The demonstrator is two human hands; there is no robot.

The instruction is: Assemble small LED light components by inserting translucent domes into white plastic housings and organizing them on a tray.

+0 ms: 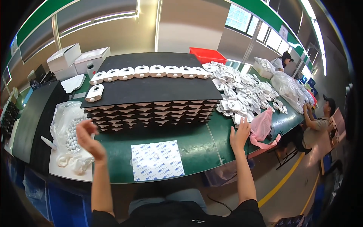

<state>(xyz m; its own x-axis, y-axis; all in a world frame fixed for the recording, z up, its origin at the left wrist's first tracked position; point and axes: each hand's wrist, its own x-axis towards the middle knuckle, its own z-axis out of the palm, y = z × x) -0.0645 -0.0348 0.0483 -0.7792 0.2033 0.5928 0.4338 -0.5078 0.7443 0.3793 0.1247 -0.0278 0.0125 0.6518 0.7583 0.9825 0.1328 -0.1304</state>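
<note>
My left hand (89, 140) hovers at the near left corner of a layered stack, its fingers loosely bent and apart, with nothing visible in them. Just beyond its wrist, white balls (72, 132) lie in a clear plastic bag. My right hand (239, 137) reaches to the near edge of a heap of white plastic housings (242, 90), fingers spread; whether the fingertips touch a housing I cannot tell. Between the hands stands the stack of black boards (151, 90) with housings layered between them. On its top, several housings (141, 71) form a row, and a single housing (94, 93) starts a nearer row.
A printed white sheet (157, 160) lies on the green table (200, 143) before me. A pink cloth or bag (261, 126) is beside my right hand. A red bin (207, 55) and white boxes (64, 58) stand behind. Two people (319, 123) sit farther right.
</note>
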